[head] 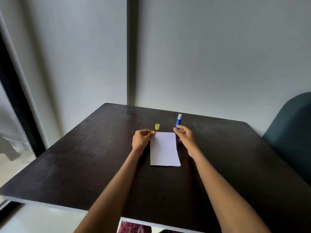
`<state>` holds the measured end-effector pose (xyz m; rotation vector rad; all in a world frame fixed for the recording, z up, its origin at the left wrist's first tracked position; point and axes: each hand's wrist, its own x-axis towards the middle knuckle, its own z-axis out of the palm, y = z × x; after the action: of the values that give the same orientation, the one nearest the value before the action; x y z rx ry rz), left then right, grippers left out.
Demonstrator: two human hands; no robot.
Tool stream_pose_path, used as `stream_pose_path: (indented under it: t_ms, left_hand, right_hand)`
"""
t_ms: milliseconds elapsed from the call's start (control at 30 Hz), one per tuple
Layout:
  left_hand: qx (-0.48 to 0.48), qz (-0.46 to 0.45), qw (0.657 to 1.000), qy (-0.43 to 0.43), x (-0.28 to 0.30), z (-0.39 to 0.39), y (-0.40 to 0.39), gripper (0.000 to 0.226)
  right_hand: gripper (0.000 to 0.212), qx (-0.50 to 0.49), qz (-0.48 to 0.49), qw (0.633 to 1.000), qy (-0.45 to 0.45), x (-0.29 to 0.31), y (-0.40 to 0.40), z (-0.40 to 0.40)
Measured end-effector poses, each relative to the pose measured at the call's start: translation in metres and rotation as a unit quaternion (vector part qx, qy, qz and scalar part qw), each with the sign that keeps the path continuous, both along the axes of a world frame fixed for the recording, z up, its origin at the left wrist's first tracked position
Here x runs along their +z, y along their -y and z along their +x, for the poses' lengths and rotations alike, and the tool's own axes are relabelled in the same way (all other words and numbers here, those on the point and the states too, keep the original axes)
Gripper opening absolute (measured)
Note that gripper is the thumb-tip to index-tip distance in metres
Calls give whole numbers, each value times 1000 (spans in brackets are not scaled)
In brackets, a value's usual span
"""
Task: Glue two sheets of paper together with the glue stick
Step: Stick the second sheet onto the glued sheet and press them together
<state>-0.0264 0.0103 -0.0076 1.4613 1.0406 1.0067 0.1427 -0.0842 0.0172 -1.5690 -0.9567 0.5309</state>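
White paper sheets (164,148) lie stacked on the dark table (84,157), their near edges slightly offset. My left hand (142,138) pinches the far left corner of the stack. The blue glue stick (178,121) stands upright with its white glue tip exposed, just beyond the far right corner. My right hand (184,137) has its fingertips around the stick's base. Uncapped from the stick, the yellow cap (157,126) sits on the table beyond the paper, between my hands.
A dark green chair back (291,132) stands at the table's right side. White walls close off the far edge. A dark window frame (15,98) runs down the left. A printed picture (134,227) shows below the near table edge.
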Motion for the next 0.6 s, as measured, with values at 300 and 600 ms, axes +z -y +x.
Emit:
stream_pose_path:
  t_ms: [300, 600]
  left_hand:
    - [9, 70, 997, -20, -3, -4, 4, 12]
    - [31, 57, 998, -5, -3, -2, 3, 9]
  right_hand:
    - [14, 205, -163, 921, 289, 46, -47, -25]
    - [12, 162, -219, 938, 214, 38, -25, 15]
